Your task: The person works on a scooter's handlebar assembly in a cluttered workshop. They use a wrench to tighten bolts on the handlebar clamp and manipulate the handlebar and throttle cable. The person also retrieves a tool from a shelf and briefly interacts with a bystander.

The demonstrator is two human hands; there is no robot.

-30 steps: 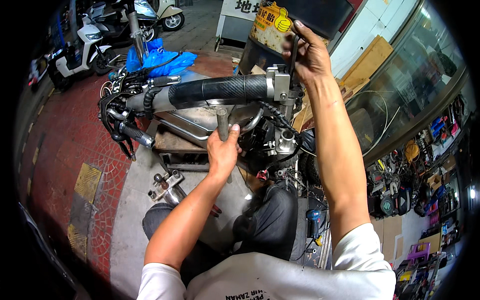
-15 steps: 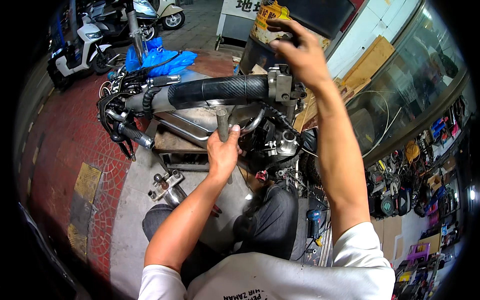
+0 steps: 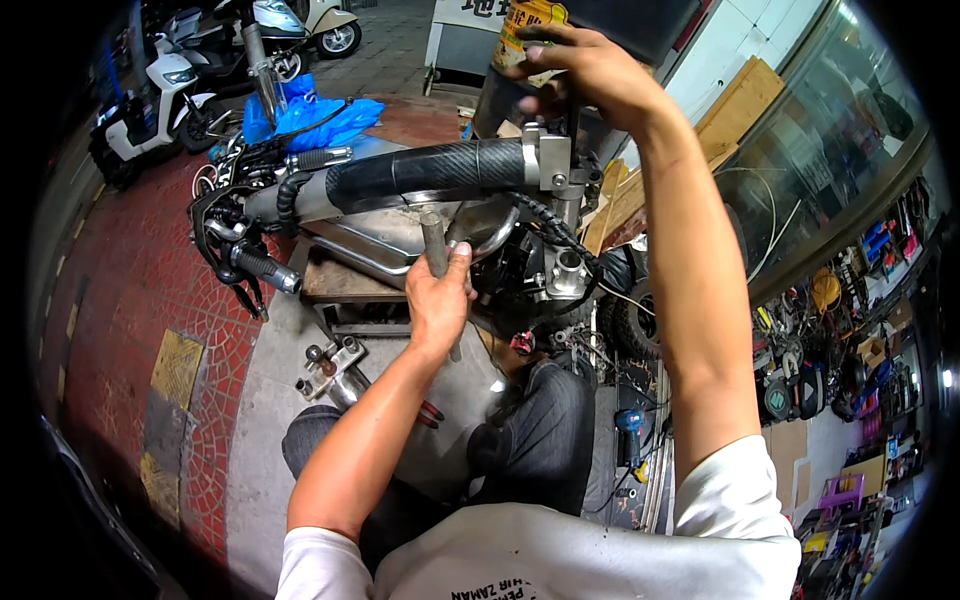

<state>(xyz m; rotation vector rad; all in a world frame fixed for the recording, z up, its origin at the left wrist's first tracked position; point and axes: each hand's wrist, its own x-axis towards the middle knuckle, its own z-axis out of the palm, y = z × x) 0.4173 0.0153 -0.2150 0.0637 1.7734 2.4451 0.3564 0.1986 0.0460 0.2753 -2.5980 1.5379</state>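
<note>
My left hand [image 3: 439, 295] is closed on an upright grey metal rod [image 3: 432, 235], in front of a bare metal frame [image 3: 365, 245]. My right hand [image 3: 605, 85] is raised with fingers apart over a silver clamp block [image 3: 554, 163], at the right end of a carbon-patterned tube [image 3: 420, 176]. A dark slender bar [image 3: 570, 120] stands at the clamp, partly hidden by that hand; contact cannot be made out. Beneath the clamp is a silver cylindrical fitting [image 3: 566, 265], beside black cables. Handlebar grips [image 3: 262, 268] hang at the tube's left.
Scooters [image 3: 165, 95] and a blue plastic bag [image 3: 320, 120] stand behind. A dark barrel [image 3: 490, 100] and wooden boards [image 3: 735, 110] are at right. Loose metal parts [image 3: 330, 368] lie by my left knee, a blue power tool [image 3: 628, 435] by my right. Cluttered parts fill the far right.
My right hand has released its grip on the dark bar and moved up and leftward, fingers spreading. My left hand still grips the rod. The view has shifted slightly.
</note>
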